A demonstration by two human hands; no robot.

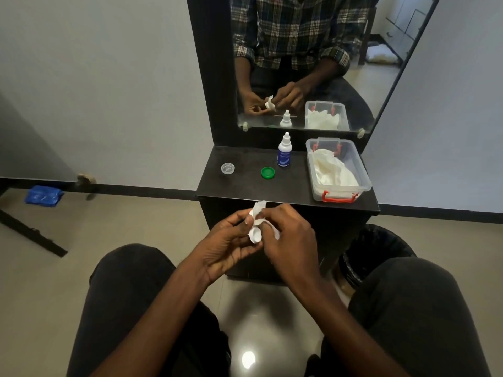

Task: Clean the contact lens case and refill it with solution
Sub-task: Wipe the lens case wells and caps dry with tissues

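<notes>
the left hand [231,235] holds the white contact lens case [255,234] above the lap while the right hand [288,235] pinches a tissue [258,209] against it, so the wiping seems under way; whether both wells are done is hard to tell. refilling is left: the solution bottle [284,151] stands capped on the table [245,183], with a green cap [267,172] and a clear cap [227,168] lying apart. a tissue box [337,170] sits right, nothing blocking the reach.
</notes>
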